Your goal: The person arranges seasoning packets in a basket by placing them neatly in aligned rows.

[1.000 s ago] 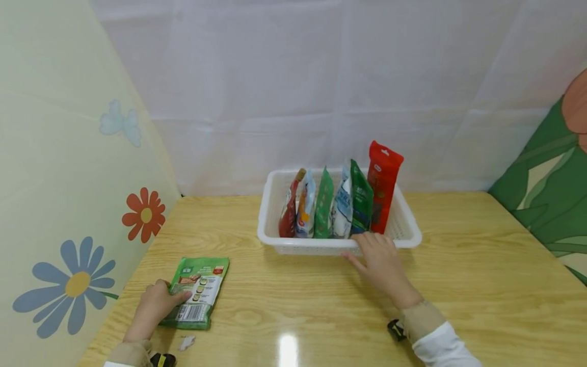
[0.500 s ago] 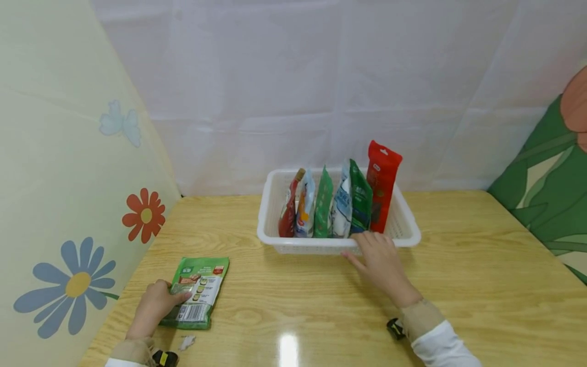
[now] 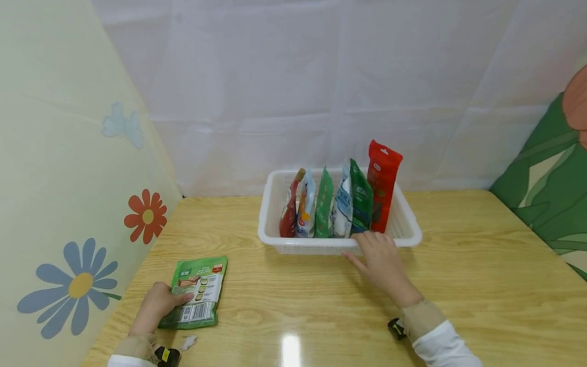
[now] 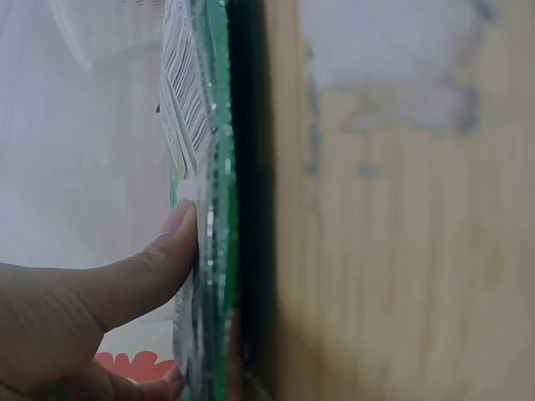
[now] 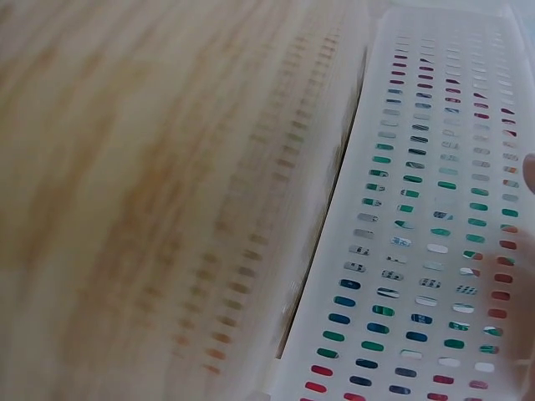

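In the head view my left hand (image 3: 159, 302) holds a green food packet (image 3: 202, 278) by its left edge, thumb across the printed face. The left wrist view shows the packet edge-on, close over the wood; whether it touches the table I cannot tell. My right hand (image 3: 381, 265) grips the front rim of a white plastic basket (image 3: 316, 248), its fingers over the rim and the thumb outside below. Several packets stand upright in a row inside, among them a red-brown pouch (image 3: 289, 214), a green packet (image 3: 324, 204), a dark green one (image 3: 362, 196) and a tall red one (image 3: 384, 183).
The basket stands at the back of the wooden table (image 3: 284, 300), near a white cloth backdrop (image 3: 257, 97). A small whitish scrap (image 3: 188, 342) lies below the green packet. Painted panels (image 3: 59, 168) flank the table on both sides.
The green packet in my left hand has turned slightly counterclockwise, its top edge shifting left and its lower right corner right. My right hand and the basket stay put.
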Demonstrator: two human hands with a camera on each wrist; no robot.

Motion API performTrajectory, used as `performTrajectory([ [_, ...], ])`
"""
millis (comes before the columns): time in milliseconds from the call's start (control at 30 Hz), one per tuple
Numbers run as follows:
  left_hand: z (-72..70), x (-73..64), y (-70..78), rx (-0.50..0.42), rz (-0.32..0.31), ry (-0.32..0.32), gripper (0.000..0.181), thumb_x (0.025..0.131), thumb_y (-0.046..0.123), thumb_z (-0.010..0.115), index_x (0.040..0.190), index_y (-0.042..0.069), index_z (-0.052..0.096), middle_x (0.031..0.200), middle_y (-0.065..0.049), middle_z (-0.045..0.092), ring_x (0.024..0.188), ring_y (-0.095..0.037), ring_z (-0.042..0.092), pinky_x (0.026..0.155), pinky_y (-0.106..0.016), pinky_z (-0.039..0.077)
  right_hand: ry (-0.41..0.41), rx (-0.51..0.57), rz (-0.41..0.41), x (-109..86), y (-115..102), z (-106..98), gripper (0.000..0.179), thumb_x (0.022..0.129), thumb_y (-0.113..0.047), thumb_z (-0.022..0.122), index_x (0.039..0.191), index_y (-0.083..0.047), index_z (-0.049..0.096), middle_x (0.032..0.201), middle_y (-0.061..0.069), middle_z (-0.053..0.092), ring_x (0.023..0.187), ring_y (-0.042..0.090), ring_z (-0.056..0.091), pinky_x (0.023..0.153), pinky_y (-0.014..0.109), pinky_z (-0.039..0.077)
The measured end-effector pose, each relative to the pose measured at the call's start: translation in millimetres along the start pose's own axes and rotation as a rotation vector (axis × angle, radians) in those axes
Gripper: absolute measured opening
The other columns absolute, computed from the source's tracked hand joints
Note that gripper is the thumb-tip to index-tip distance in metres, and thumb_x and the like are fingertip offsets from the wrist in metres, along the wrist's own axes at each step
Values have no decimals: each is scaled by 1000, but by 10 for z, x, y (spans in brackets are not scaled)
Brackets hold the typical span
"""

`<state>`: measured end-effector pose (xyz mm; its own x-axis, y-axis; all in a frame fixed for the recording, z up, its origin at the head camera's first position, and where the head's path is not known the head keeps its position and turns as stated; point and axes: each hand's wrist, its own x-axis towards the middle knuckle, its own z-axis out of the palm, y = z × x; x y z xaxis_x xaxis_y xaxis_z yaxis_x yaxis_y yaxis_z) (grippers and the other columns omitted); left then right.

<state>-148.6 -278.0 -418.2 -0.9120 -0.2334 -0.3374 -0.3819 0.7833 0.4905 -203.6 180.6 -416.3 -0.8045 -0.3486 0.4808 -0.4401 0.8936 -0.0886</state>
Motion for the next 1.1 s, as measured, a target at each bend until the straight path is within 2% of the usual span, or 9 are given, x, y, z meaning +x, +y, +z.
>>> performTrajectory([
  [100, -4, 4, -4, -13, 1, -7, 49, 81, 29, 74, 88, -15, 53, 77, -16, 50, 70, -24, 47, 64, -33, 43, -9, -4, 2, 0, 0, -8, 45, 89, -41, 62, 112, -2, 60, 101, 13, 64, 94, 31, 58, 84, 45, 43],
  [200, -3, 4, -16, -27, 14, -3, 58, 80, 30, 75, 94, -19, 48, 81, -20, 47, 72, -25, 47, 65, -33, 44, -14, -5, 3, 1, -2, -8, 45, 89, -41, 62, 112, -2, 60, 101, 13, 64, 94, 31, 58, 84, 45, 43],
  [333, 8, 19, -5, -45, 28, 9, 77, 80, 29, 75, 112, -27, 31, 93, -30, 46, 80, -31, 50, 75, -41, 47, -5, -7, 2, 0, 2, -1, 46, 87, -40, 64, 112, -2, 60, 100, 14, 64, 93, 30, 58, 83, 44, 43],
  [433, 24, 28, 22, -68, 16, 12, 78, 82, 26, 74, 115, -26, 27, 95, -31, 48, 83, -32, 52, 79, -45, 47, 2, -7, 2, 0, 6, 3, 46, 87, -40, 65, 111, -2, 60, 100, 14, 64, 92, 30, 58, 83, 44, 43],
  [667, 44, 29, 68, -104, 45, 22, 67, 84, 22, 71, 113, -23, 30, 94, -30, 50, 84, -32, 54, 77, -45, 48, -15, -9, 7, 3, 8, -3, 45, 89, -41, 62, 112, -2, 60, 101, 13, 64, 93, 30, 58, 83, 45, 43],
  [867, 69, 11, 107, -156, 40, 19, 64, 86, 18, 68, 115, -23, 29, 93, -29, 52, 82, -30, 55, 73, -41, 49, -17, -8, 10, 3, -2, -7, 44, 88, -39, 64, 112, -2, 60, 100, 13, 64, 92, 30, 57, 83, 44, 43],
  [1100, 74, -7, 157, -140, 71, 39, 64, 85, 18, 68, 122, -23, 35, 106, -35, 54, 91, -35, 57, 81, -47, 48, -9, -11, 3, 7, -12, -16, 44, 86, -38, 66, 111, -1, 60, 99, 13, 64, 91, 30, 58, 82, 44, 43],
])
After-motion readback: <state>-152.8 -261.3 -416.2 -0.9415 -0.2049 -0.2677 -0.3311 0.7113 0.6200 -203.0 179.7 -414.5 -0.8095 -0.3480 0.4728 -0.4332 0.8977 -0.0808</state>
